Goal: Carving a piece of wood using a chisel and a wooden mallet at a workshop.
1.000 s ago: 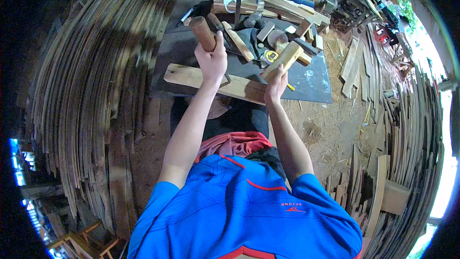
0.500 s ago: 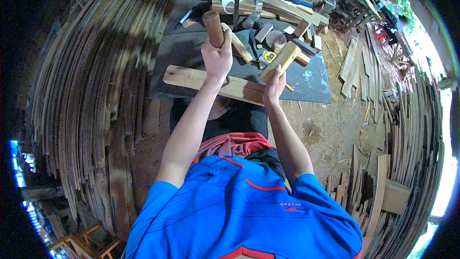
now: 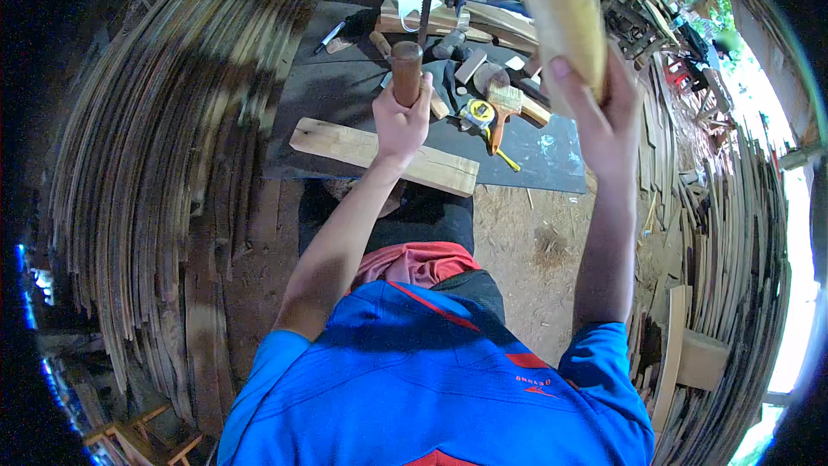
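My left hand (image 3: 403, 128) is closed around the thick brown wooden handle of a chisel (image 3: 406, 73), held upright over a squared timber (image 3: 332, 143). The chisel's lower end is hidden behind the hand and wrist. That timber lies along the near edge of the dark tabletop (image 3: 552, 160). Raised high on the right, my right hand (image 3: 604, 121) grips a pale length of wood (image 3: 565, 13), blurred by motion and close to the camera. Between the hands lie a yellow tape measure (image 3: 476, 112) and a paintbrush (image 3: 502, 112) with an orange handle.
Small wood blocks (image 3: 471, 66) and tools crowd the table's far side, with a white face mask (image 3: 417, 9), an upright saw blade (image 3: 427, 4) and a marker (image 3: 329, 37). Stacked wooden strips (image 3: 164, 164) fill the left, and more planks (image 3: 733, 250) stand right.
My right hand has swung the length of wood up and to the right, uncovering the paintbrush and the timber's right end. The left hand and chisel have shifted slightly right.
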### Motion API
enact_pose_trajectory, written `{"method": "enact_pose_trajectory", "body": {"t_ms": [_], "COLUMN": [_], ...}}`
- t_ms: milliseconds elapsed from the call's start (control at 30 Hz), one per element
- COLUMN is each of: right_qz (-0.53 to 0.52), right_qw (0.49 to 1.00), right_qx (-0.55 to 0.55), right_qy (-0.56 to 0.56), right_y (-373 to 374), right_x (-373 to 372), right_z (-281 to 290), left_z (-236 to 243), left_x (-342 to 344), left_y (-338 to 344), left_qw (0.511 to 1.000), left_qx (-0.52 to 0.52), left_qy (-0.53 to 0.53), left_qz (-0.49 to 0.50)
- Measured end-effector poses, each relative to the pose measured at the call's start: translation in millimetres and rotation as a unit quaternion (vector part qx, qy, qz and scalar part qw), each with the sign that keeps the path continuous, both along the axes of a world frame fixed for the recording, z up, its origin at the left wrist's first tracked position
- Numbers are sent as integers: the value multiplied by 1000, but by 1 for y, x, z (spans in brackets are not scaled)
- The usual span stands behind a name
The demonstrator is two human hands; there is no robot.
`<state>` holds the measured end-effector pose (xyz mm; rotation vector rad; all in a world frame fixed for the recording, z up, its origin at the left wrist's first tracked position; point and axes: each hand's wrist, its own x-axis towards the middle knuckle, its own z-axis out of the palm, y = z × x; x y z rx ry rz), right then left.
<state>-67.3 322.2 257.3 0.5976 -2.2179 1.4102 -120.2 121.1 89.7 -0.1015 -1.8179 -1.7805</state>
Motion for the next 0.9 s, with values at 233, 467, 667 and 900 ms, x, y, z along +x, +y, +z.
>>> {"method": "enact_pose_trajectory", "body": {"t_ms": [233, 467, 667, 900], "right_qz": [31, 1, 14, -12], "right_qw": [930, 972, 998, 999], "right_qx": [349, 233, 7, 29], "right_qy": [-110, -14, 66, -29], "right_y": [-14, -13, -26, -16], "right_x": [29, 18, 11, 48], "right_z": [12, -1, 10, 18], "left_z": [-10, -8, -11, -24], "left_x": [6, -11, -27, 1], "left_y": [14, 15, 12, 29], "left_qw": [997, 999, 996, 996], "left_qx": [21, 1, -26, -74], "left_qy": [68, 21, 79, 52], "left_qz": [-20, -48, -4, -24]}}
